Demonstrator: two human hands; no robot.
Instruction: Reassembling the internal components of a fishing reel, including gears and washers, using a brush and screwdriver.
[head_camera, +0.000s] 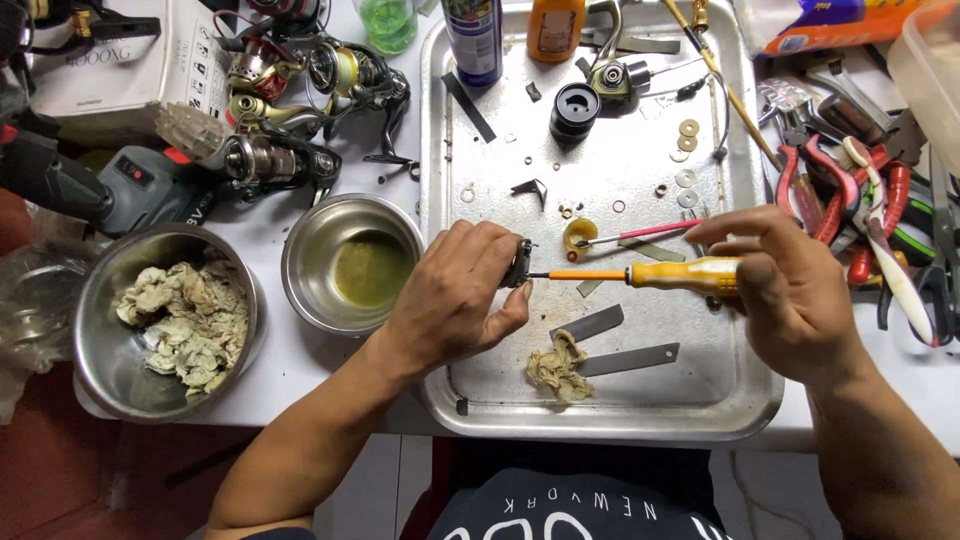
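A white-topped bench (300, 365) carries a wide, shallow metal tray (745, 400) reaching its near edge. Left of the tray stands a small steel bowl of greenish liquid (352, 263), and at the near left corner a larger steel bowl of crumpled rags (165, 320). Fishing reels (290, 110) and a white cardboard box (120, 60) crowd the far left; red-handled pliers (850, 200) lie along the right edge.
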